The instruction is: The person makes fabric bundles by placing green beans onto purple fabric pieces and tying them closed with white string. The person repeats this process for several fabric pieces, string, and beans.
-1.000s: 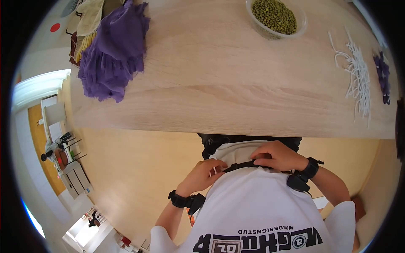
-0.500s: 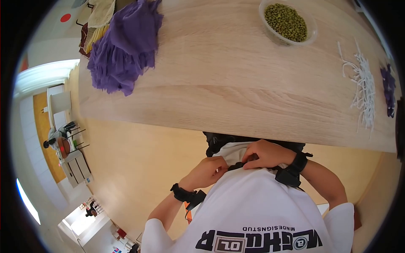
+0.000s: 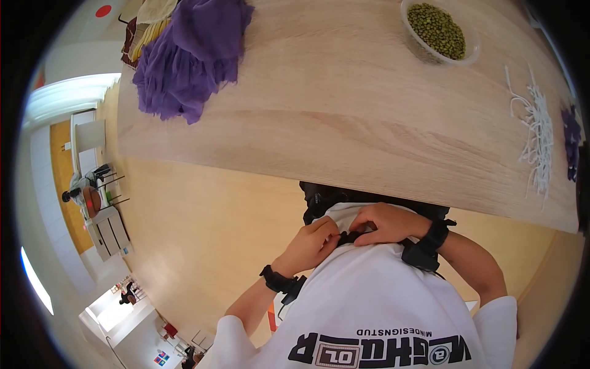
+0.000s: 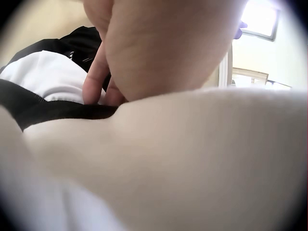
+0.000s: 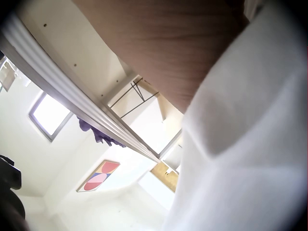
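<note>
At the waist of the white shirt, both hands meet at a black strap. The left hand pinches its left part, fingertips bent inward. Close beside it, the right hand grips the strap with thumb and curled fingers. Only a short dark stretch shows between them. In the left wrist view, fingers of the left hand touch a black band between light cloth. The right wrist view has the right hand large at the top against white cloth, its fingertips hidden.
The wooden table lies beyond the hands, its edge near the waist. On it are purple cloth, a clear bowl of green beans, white strings and a dark purple bundle. Far left, a seated person.
The left hand has come closer to the right, and less strap shows between them. The right hand has shifted slightly left. The head view has turned, with the bowl and strings now further right.
</note>
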The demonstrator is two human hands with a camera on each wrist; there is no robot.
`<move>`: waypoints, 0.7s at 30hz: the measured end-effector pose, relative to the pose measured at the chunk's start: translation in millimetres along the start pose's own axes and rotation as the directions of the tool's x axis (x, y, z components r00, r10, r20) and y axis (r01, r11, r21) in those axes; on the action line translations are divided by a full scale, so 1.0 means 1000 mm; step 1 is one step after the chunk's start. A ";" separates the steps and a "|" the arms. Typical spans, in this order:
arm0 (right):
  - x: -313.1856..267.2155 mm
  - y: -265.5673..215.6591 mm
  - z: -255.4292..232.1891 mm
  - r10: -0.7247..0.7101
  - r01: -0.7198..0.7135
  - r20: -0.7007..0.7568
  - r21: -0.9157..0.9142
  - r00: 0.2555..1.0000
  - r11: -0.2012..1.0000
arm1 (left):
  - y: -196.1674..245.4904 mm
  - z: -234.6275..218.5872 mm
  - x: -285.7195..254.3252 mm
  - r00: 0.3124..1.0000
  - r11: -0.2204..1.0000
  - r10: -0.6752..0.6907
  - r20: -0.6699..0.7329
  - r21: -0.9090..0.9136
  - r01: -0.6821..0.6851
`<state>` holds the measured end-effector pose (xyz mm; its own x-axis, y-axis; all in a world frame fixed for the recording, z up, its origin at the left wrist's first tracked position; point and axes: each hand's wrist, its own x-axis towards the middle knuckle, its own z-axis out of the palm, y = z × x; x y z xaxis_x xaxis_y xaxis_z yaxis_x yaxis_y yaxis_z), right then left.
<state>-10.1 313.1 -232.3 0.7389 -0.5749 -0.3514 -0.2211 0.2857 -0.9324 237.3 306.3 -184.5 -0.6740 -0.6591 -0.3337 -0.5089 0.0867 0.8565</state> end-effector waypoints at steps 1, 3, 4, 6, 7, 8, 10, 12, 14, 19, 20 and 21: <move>-0.002 -0.002 -0.001 0.009 -0.009 0.000 0.006 1.000 1.000 | -0.002 0.001 -0.001 1.000 1.000 0.015 -0.009 0.012 -0.015; -0.005 -0.002 -0.002 0.015 -0.015 -0.011 0.024 1.000 1.000 | -0.005 0.003 0.000 0.998 0.998 0.050 -0.025 0.038 -0.049; -0.008 0.000 -0.003 0.012 -0.012 -0.022 0.038 1.000 0.999 | -0.004 0.003 0.002 0.998 0.997 0.059 -0.037 0.060 -0.057; -0.009 -0.001 -0.003 0.013 -0.011 -0.042 0.049 0.999 0.999 | -0.002 0.003 0.006 0.995 0.992 0.077 -0.061 0.103 -0.071; -0.010 -0.005 -0.003 0.016 -0.014 -0.051 0.043 0.999 0.999 | -0.002 0.004 0.009 0.993 0.988 0.098 -0.068 0.126 -0.089; -0.011 -0.006 -0.004 0.019 -0.017 -0.061 0.037 0.998 0.999 | -0.002 0.004 0.012 0.990 0.983 0.120 -0.075 0.148 -0.108; -0.010 -0.007 -0.004 0.019 -0.018 -0.057 0.018 0.998 1.000 | -0.003 0.004 0.015 0.988 0.977 0.139 -0.062 0.170 -0.127; -0.010 -0.006 -0.004 0.014 -0.014 -0.052 0.003 0.999 1.000 | -0.005 0.003 0.017 0.990 0.976 0.141 -0.027 0.172 -0.135; -0.009 -0.004 -0.003 0.006 -0.006 -0.050 -0.003 0.999 1.000 | 0.000 -0.003 0.016 0.993 0.969 0.102 0.051 0.221 -0.111; -0.012 -0.010 -0.006 0.068 -0.064 -0.055 0.085 0.996 0.994 | -0.003 -0.020 0.006 0.955 0.925 -0.135 0.262 0.379 0.027; -0.012 -0.009 -0.005 0.076 -0.070 -0.056 0.094 0.996 0.993 | 0.000 -0.021 0.008 0.955 0.925 -0.129 0.267 0.380 0.019; -0.012 -0.008 -0.005 0.076 -0.070 -0.059 0.088 0.995 0.994 | 0.001 -0.020 0.010 0.954 0.926 -0.124 0.272 0.378 0.013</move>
<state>-20.6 314.3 -220.7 0.6811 -0.5959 -0.4253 -0.2160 0.3915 -0.8945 240.3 284.6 -179.2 -0.7258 -0.4362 -0.5320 -0.6820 0.3545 0.6397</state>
